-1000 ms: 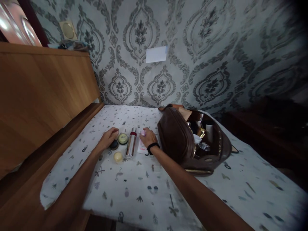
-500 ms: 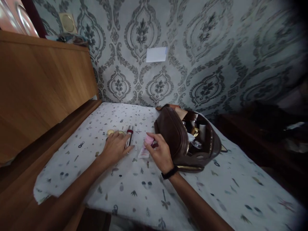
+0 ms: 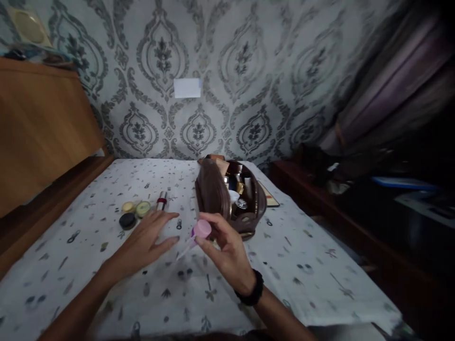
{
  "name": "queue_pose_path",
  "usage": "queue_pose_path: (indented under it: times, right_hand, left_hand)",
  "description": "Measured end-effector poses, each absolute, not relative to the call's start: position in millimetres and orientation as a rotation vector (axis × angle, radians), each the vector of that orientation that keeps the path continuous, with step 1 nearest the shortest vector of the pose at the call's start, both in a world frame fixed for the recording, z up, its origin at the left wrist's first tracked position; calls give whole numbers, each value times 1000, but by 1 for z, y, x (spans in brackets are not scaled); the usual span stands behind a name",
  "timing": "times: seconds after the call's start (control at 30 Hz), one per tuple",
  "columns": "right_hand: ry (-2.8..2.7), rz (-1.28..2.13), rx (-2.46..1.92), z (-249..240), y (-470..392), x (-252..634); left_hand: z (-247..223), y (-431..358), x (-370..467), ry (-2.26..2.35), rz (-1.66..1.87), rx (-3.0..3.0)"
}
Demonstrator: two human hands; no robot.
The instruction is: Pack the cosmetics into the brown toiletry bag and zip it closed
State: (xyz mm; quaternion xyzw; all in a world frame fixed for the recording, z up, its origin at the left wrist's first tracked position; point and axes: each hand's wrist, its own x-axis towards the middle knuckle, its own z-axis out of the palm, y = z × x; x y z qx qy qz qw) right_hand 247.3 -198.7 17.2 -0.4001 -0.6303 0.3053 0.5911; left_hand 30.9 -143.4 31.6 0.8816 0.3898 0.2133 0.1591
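Note:
Between the thumb and fingers of my right hand (image 3: pixel 225 248) is a small squeeze tube (image 3: pixel 202 229) with a round pink cap, tilted, its flat pale end pointing down and left. My left hand (image 3: pixel 151 237) hovers near the cloth with thumb and fingers apart, holding nothing. Just beyond its fingers lies a silver and dark red cylinder (image 3: pixel 162 201), partly hidden by the hand. Beside that are a yellow round pot (image 3: pixel 128 207), a pale green round pot (image 3: pixel 143 209) and a black round lid or pot (image 3: pixel 127 220).
An open brown toiletry bag (image 3: pixel 213 189), filled with several small cosmetics, stands behind my right hand. A flat framed item (image 3: pixel 270 195) lies behind it. The patterned cloth (image 3: pixel 170 303) covers the surface. A wooden cabinet (image 3: pixel 46 132) rises at left; dark furniture (image 3: pixel 302 184) stands at right.
My right hand has lifted the pink-capped tube off the cloth and brought it nearer. My left hand has drawn back from the cylinder and round pots. The view has swung right.

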Motion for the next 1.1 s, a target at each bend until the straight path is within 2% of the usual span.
queue_pose_path:
  times: [0.13,0.53,0.67,0.83,0.93,1.1]
  right_hand:
    - [-1566,630,-890,33,-213,258]
    - [-1622,312,-922,57,-228,303]
    - [-1716,-45,-1191,60,-209,349]
    - [-2124,-161,-1518,57,-188,385]
    - [-2231,-241,-1563,59,-187,393]
    - [-2333,-236,-1401,56,-193,405]
  left_hand:
    - [56,-164,53,870,585,2224]
    - [85,-167,104,758,651,2058]
    - [113,-154,118,800,805,2031]
    - [139,-121,160,701,970,1970]
    - [139,-103,185,602,942,1982]
    - [125,-79,213,577,905,2036]
